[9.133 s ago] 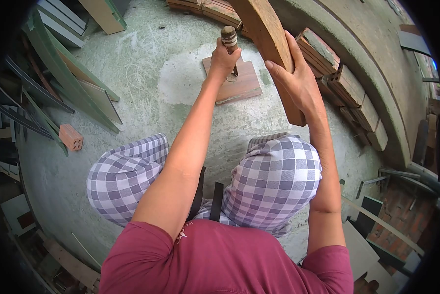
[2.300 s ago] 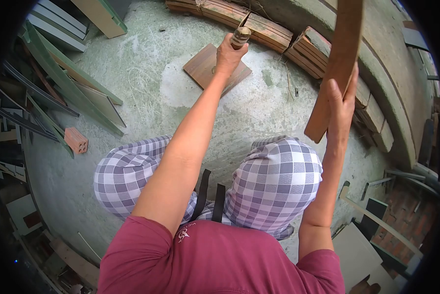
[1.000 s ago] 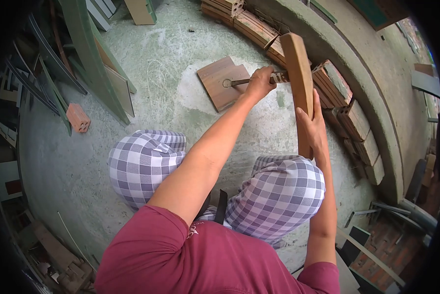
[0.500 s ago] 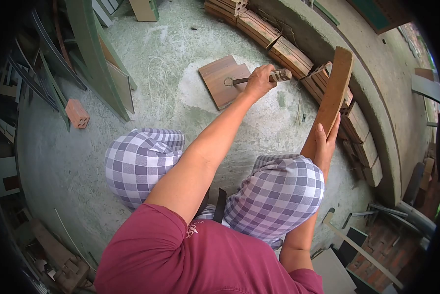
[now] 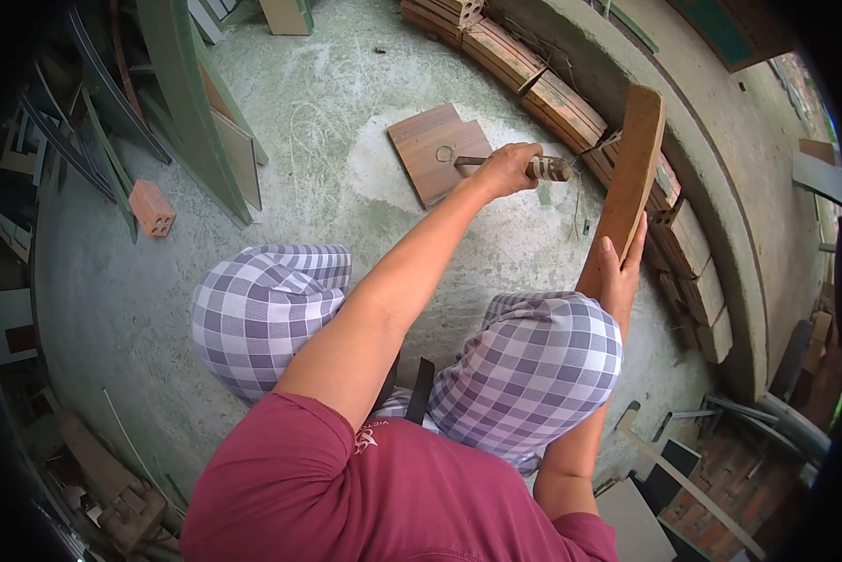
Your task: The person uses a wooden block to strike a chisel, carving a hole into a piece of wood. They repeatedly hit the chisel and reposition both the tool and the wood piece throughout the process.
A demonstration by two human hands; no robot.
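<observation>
Chisel fills closed left hand; right hand clasps wood.

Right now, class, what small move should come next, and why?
Probably tilt the chisel more upright at the ring mark on the board: the left hand seems to hold it slanted, tip near the mark, while the right hand holds the wooden bar clear.

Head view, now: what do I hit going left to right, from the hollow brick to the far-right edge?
Hollow brick → left checked trouser knee → wood-grain board → banded tool handle → curved wooden bar → grey panel near the right edge
</observation>
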